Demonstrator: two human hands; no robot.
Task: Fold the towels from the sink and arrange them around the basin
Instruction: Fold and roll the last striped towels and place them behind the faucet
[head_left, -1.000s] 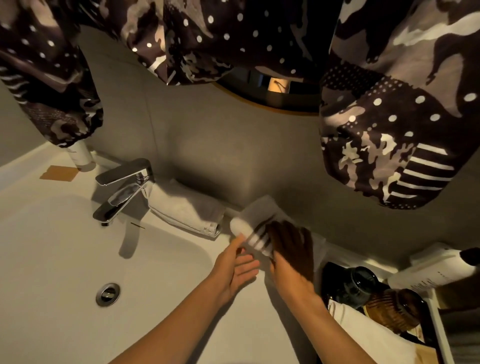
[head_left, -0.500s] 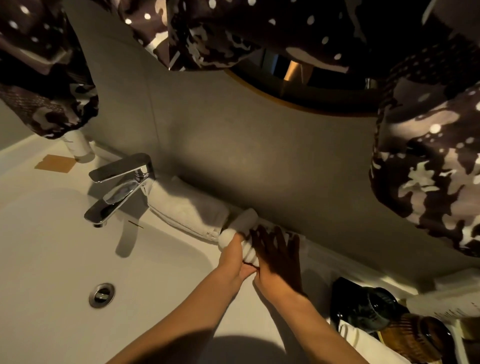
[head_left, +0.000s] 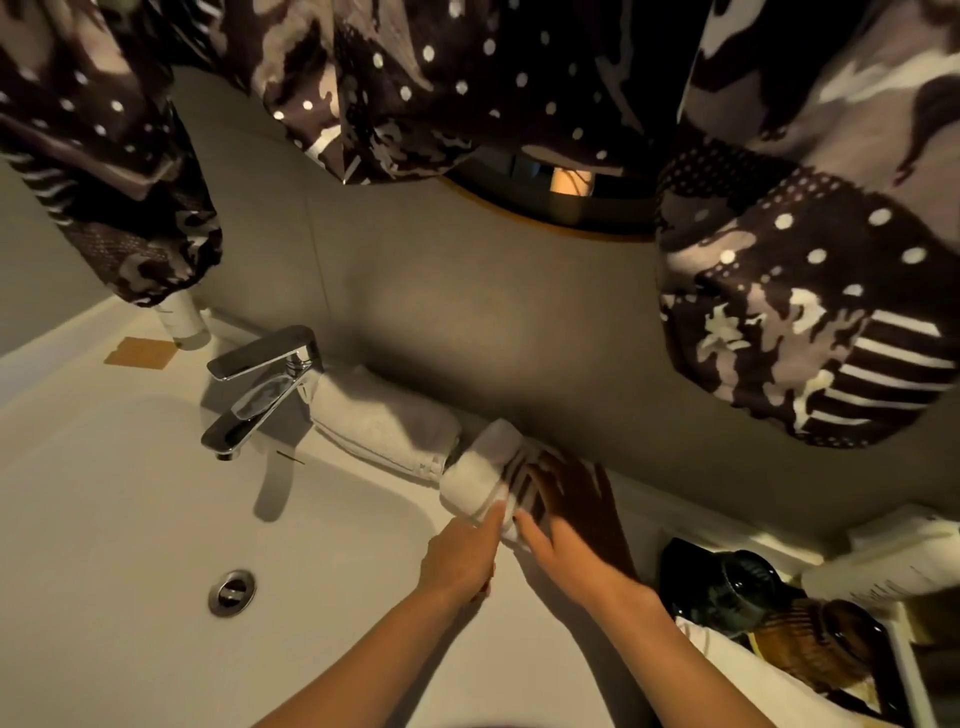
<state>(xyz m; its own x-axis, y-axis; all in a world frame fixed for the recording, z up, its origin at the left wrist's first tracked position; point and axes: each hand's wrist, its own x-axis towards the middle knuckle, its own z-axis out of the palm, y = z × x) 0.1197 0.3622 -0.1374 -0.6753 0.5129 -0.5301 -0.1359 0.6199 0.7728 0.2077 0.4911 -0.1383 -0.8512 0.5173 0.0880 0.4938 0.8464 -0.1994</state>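
Both hands are laid on a small rolled white towel (head_left: 480, 475) at the back rim of the basin (head_left: 130, 519), against the grey wall (head_left: 467, 322). The right hand (head_left: 566, 512) is spread flat over the right part of the roll, its fingers straight and fanned, so that the towel is pressed down rather than gripped. The left hand (head_left: 460, 558) is brought up to the near edge of the roll, with a finger extended onto the cloth; whether the remaining fingers are curled under the edge cannot be told, since they are turned away from the camera and the light is dim. The roll is set at a slant, its left end just beside the right end of a larger folded white towel (head_left: 384, 423). That larger towel is laid along the ledge between the wall and the basin, and its left end is touching the base of the chrome tap (head_left: 260, 387). A round drain (head_left: 232, 592) is seen in the basin floor below the tap. To the left of the tap, a small bottle (head_left: 182, 325) and a flat tan square (head_left: 139, 352) are placed on the counter. At the right, a dark tray (head_left: 896, 670) is seen holding a dark jar, a brown ribbed object and a white cloth. Patterned dark fabric (head_left: 779, 291) is hung across the top of the view, and the lower edge of a round mirror (head_left: 561, 208) is partly covered by it.
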